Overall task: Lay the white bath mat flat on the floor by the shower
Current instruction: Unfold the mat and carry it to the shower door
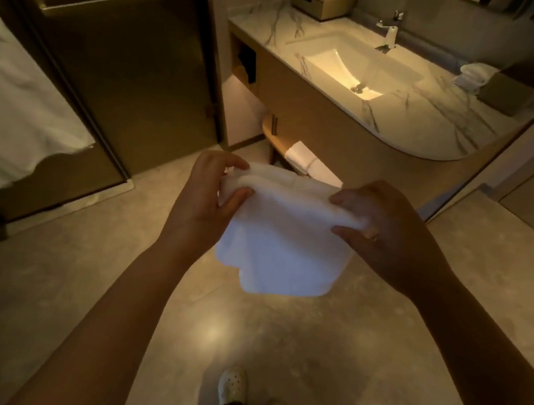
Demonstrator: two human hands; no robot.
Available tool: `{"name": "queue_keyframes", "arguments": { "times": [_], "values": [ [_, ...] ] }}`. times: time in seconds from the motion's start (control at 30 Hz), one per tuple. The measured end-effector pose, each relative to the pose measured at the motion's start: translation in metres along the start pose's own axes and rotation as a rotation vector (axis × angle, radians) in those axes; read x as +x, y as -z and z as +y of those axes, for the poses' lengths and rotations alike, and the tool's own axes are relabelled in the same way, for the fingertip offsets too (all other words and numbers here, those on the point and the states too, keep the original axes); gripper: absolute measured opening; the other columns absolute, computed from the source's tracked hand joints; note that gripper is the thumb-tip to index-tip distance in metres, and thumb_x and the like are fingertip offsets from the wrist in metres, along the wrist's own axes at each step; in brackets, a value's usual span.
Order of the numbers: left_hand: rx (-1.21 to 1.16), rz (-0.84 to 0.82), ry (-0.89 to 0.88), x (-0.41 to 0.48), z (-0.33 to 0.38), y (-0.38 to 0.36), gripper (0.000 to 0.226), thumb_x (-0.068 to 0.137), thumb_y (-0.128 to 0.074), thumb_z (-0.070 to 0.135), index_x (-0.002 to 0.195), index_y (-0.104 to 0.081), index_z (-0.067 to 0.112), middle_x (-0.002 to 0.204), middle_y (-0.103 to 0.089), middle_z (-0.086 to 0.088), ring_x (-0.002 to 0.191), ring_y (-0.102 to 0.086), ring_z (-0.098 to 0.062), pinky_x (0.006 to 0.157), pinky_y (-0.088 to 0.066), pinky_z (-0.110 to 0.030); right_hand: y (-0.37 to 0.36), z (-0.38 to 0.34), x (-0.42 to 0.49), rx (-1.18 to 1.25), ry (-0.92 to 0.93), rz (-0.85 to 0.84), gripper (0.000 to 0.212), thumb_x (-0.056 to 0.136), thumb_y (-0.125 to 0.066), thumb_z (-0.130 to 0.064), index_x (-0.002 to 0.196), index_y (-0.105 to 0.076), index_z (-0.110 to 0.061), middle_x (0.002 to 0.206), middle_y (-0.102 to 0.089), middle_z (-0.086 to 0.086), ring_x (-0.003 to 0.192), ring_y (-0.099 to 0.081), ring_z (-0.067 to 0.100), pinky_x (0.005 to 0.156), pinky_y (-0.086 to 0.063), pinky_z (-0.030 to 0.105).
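**Folded bath mat held in both hands above the bathroom floor**

The person is standing on the tiled floor (81, 297), holding the white bath mat (281, 240) in the air in front of the body; the mat is hanging folded in several layers, its lower edge well above the tiles. The left hand (204, 202) is pinching the mat's upper left corner, thumb on the near side and fingers curling over the top edge; the right hand (386, 226) is gripping the upper right corner in the same way, thumb pressing the front face. A ring (374, 237) is showing on a right-hand finger. To the left, the glass shower door (115, 62) is standing beside a hanging white towel (14, 100); ahead, a marble counter (418, 119) is carrying a lit sink (354, 69) with a faucet (391, 30); on the shelf below it a folded towel (307, 162) is lying. The person's two shoes (233, 386) are showing at the bottom edge.
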State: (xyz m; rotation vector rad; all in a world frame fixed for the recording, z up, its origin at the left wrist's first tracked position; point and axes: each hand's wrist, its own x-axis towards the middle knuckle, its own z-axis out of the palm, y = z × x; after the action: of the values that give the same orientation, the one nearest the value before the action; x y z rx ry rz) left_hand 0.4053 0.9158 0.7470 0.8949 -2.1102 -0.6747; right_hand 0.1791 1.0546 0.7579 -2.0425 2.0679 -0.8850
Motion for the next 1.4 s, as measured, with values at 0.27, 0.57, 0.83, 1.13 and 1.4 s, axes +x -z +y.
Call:
{"name": "queue_keyframes", "arguments": {
  "times": [0.27,0.57,0.83,1.13,1.4],
  "values": [
    [0.011,0.026,-0.064,-0.03,-0.008,0.044,0.021,0.088,-0.06,0.028,0.106,-0.053,0.038,0.114,-0.044,0.013,0.102,-0.047,-0.002,0.081,-0.045,-0.023,-0.006,-0.047,-0.011,0.018,-0.002,0.025,0.026,0.083,-0.065,-0.033,0.108,-0.06,-0.031,0.102,-0.044,-0.009,0.096,-0.043,0.006,0.077,-0.039,0.025],
    [-0.031,0.039,-0.14,-0.05,-0.026,0.1,0.011,0.087,-0.058,0.028,0.098,-0.056,0.026,0.12,-0.046,0.011,0.107,-0.049,-0.006,0.082,-0.051,-0.029,-0.023,-0.124,-0.01,-0.108,0.103,0.147,0.018,0.084,-0.065,-0.018,0.1,-0.064,-0.009,0.13,-0.052,0.006,0.124,-0.041,0.02,0.098,-0.033,0.024],
    [0.038,0.055,-0.107,-0.066,-0.046,0.153,0.014,0.09,-0.056,0.025,0.102,-0.054,0.033,0.118,-0.053,0.009,0.11,-0.05,-0.011,0.079,-0.035,-0.014,-0.059,-0.177,-0.005,-0.133,0.078,0.088,0.021,0.087,-0.052,-0.032,0.102,-0.059,-0.018,0.1,-0.057,-0.003,0.1,-0.052,0.019,0.078,-0.04,0.027],
    [0.026,0.084,-0.064,-0.066,-0.04,0.171,0.018,0.091,-0.056,0.027,0.109,-0.057,0.025,0.106,-0.055,0.011,0.093,-0.049,-0.005,0.07,-0.037,-0.015,-0.086,-0.172,0.003,-0.015,-0.02,0.088,0.022,0.088,-0.058,-0.034,0.108,-0.053,-0.028,0.096,-0.045,-0.017,0.082,-0.045,0.001,0.068,-0.032,0.009],
    [-0.083,0.12,-0.033,-0.052,-0.011,0.172,0.02,0.087,-0.061,0.027,0.106,-0.054,0.028,0.101,-0.055,0.018,0.091,-0.053,0.002,0.069,-0.04,-0.008,-0.074,-0.166,0.018,0.097,-0.082,0.086,0.026,0.082,-0.064,-0.039,0.099,-0.044,-0.041,0.088,-0.044,-0.032,0.087,-0.05,-0.009,0.063,-0.035,0.009]
  ]
}}
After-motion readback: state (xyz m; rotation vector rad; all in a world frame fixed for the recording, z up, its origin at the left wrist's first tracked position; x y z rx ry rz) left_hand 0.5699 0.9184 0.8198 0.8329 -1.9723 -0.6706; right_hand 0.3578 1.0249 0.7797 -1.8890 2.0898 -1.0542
